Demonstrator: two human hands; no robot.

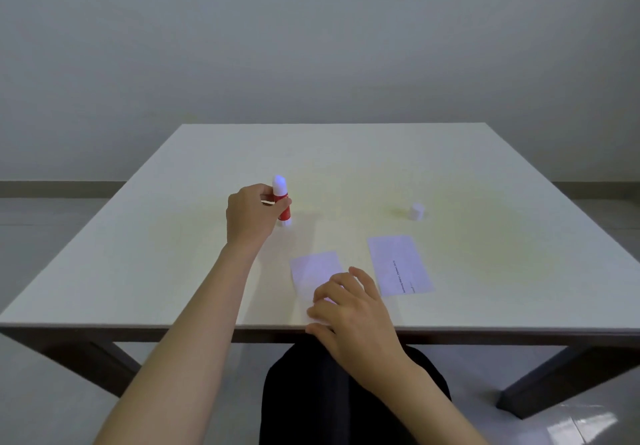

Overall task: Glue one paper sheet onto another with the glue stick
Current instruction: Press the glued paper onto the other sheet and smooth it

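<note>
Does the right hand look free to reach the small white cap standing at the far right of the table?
Probably yes. The right hand only rests on the smaller blank paper sheet, and nothing upright stands between it and the small white cap; only the flat printed paper sheet lies between.

The red plastic glue stick with a white base (pixel 284 209) is standing upright on the table's left-centre, uncapped, its white glue tip exposed and pointing upward; its small white cylindrical cap (pixel 417 211) is standing separately, well apart to the right; the smaller blank white paper sheet (pixel 317 273) is lying flat near the front edge; the larger white rectangular paper sheet with printed text lines (pixel 400 264) is lying flat just beside it on the right, the two sheets apart and not overlapping.
</note>
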